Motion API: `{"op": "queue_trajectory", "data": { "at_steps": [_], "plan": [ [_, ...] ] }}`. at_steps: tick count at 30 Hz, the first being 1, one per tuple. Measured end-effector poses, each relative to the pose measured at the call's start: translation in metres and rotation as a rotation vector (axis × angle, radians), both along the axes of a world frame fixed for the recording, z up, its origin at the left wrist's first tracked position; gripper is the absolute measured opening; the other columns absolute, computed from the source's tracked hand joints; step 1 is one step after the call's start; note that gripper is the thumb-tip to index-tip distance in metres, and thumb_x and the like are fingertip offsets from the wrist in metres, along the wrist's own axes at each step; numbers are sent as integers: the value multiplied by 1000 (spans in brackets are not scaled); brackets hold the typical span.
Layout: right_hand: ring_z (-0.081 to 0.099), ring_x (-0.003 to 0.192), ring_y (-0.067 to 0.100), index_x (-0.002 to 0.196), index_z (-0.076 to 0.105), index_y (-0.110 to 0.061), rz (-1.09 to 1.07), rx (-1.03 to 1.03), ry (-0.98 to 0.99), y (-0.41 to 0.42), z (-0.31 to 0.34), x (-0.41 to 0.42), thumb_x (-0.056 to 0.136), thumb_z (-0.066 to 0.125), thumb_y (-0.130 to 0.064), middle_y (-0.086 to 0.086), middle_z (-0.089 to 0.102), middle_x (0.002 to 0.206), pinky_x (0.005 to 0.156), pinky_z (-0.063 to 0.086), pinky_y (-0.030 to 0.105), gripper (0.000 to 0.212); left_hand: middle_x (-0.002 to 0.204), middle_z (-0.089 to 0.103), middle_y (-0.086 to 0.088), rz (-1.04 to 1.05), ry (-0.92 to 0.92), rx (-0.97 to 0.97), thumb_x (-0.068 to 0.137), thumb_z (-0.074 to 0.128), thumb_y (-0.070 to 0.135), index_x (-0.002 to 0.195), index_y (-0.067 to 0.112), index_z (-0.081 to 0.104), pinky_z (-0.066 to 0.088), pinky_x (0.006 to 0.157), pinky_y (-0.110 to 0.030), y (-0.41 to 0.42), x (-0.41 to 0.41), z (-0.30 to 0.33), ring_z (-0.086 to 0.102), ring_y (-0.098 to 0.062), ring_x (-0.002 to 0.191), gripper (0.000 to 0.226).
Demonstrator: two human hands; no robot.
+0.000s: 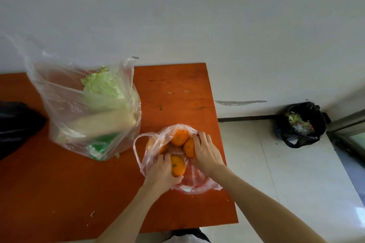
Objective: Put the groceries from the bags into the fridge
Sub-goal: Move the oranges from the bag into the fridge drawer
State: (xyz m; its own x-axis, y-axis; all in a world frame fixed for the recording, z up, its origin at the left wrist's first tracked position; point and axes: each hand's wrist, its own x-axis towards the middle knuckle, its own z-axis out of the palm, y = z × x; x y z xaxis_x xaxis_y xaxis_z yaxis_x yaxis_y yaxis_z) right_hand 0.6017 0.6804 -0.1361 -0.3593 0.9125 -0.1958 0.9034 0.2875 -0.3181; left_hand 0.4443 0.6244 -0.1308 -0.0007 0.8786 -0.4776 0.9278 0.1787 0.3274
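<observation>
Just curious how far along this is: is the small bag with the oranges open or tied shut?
Open. The small bag gapes at the top, oranges show uncovered, and both hands reach inside.

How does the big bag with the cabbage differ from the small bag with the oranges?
The big bag stands tall and untouched; the small bag lies low and flat under both hands. The big bag holds a cabbage and a green packet; the small bag holds oranges. The left hand closes on one orange, the right hand on another. Both bags are thin clear plastic, on the orange table.
</observation>
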Motion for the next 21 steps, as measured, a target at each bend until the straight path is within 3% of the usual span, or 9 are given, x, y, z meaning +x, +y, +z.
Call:
{"op": "queue_trajectory", "data": {
  "at_steps": [5,9,14,18,21],
  "plan": [
    [39,121,23,139,27,-20,-91,-95,136,-14,8,3,82,62,-46,5,32,136,92,45,31,72,127,50,2,92,-158,27,63,64,53,128,22,39,44,99,-40,-4,-11,4,47,-20,119,77],
    [46,107,12,137,32,-27,-362,-160,447,-24,23,1,78,68,-44,-7,40,122,88,46,26,71,115,52,8,146,-306,10,60,66,60,119,26,45,49,92,-37,0,-18,15,53,-14,108,72],
    [56,105,16,130,47,-17,-815,-403,997,-35,44,5,83,64,-41,5,57,121,83,48,25,54,108,56,12,116,-520,-18,70,75,43,109,30,46,44,92,-27,7,-17,36,55,-8,103,51],
    [57,108,18,113,57,-15,-985,-615,1514,-50,59,10,84,50,-49,8,61,116,90,46,29,45,121,53,8,41,-646,14,62,70,56,125,33,45,45,94,-29,6,-19,55,53,-9,111,72],
    [58,102,25,115,55,-7,-1153,-694,1800,-66,74,9,89,45,-49,15,59,108,88,48,36,50,127,45,7,-1,-614,17,67,67,61,135,25,37,42,96,-29,0,-19,67,48,-13,116,82]
  ]
}}
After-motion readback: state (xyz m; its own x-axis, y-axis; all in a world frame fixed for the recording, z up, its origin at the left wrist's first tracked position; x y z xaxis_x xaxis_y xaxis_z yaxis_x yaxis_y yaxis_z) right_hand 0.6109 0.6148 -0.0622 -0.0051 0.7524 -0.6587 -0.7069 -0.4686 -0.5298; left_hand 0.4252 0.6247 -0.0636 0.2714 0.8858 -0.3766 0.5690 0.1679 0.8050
